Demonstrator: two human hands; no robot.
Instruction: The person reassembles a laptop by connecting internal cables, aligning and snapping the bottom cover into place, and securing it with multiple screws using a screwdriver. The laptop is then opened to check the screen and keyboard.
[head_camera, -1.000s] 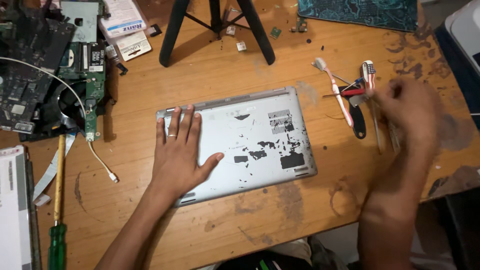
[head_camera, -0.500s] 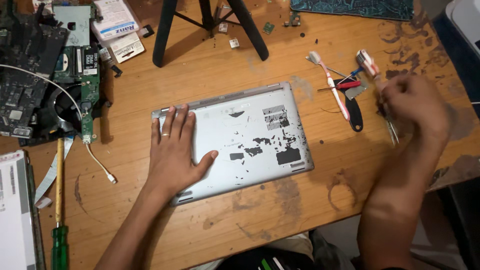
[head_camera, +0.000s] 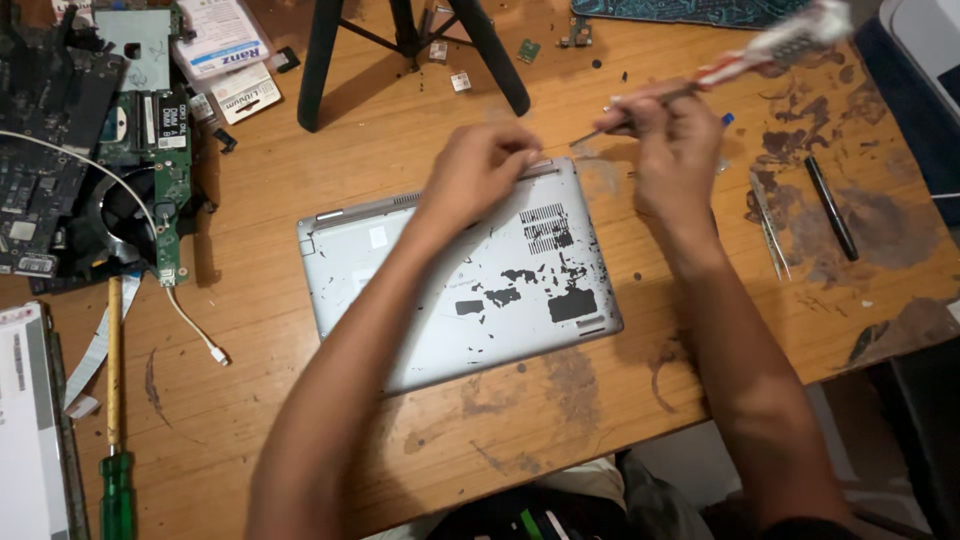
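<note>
1. Both of your hands have moved since a moment ago. Your left hand (head_camera: 480, 165) was flat on the grey laptop (head_camera: 455, 280). Now it sits curled at the far edge, fingers bent and pressing on the lid, holding nothing that I can see. Your right hand (head_camera: 675, 150) was over by the tools. Now it is closed around a screwdriver (head_camera: 740, 65) with a red and white handle.
2. Close to you, the laptop lies upside down in the middle of the wooden table (head_camera: 500, 440). It could slide if you push hard, because only your fingertips hold it.
3. Further out, the screwdriver tip points at your left fingers. If it slips, it could poke them or scratch the case.
4. Near your right arm lie the tweezers (head_camera: 770, 225) and a black pen (head_camera: 830, 205). Your arm could knock them off.
5. Far off to the left are the green circuit boards (head_camera: 160, 160) and a white cable (head_camera: 190, 325). Small screws could roll there and get lost.
</note>
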